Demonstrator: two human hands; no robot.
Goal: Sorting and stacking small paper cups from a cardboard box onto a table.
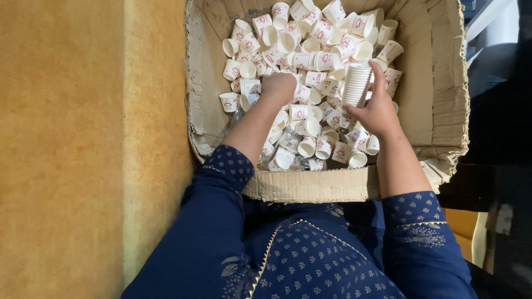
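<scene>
Right hand (379, 111) grips a cup stack (356, 84) over the box (310, 185); left hand (279, 87) fingers closed among loose cups (308, 145). The stack could topple if tilted.

Open cardboard box (438, 83) sitting on the ochre carpet (61, 149), torn near edge, loose white paper cups (310, 83) heaped across the box bottom, left to right

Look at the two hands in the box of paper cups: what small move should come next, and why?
Probably the left hand, closed down among the loose cups, should lift one cup and slip it onto the nested stack that the right hand holds upright above the cardboard box. The stack's top is open and close by.
</scene>
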